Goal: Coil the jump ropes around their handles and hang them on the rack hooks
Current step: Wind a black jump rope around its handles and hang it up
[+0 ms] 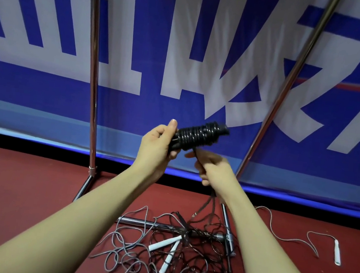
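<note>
Place: in front of the rack, at chest height between our two hands, sits the black handle bundle [199, 135], already thick with turns of black rope [205, 202]
Long axis: the bundle runs from lower left up to the right; its free end points toward the right rack pole [289, 82]
Left hand: our left hand [158, 145] grips the bundle's near, lower end, fingers curled round it, thumb up along the side
Right hand: our right hand [210, 166] sits just below and right of the bundle, fingers closed on the rope where it leaves the coil
Rope run: from that pinch the rope drops down to the tangle on the red floor [19, 184]; plenty looks unwound
Key relation: the feed comes off the underside near the middle of the bundle, so we judge the next turn must go round across the long axis; the right hand is the nearer one to carry it
Surroundings: white handles [161, 246] lie in the grey rope heap [123, 243]; another white handle [337, 252] lies well apart at right; no hooks are in view
</note>
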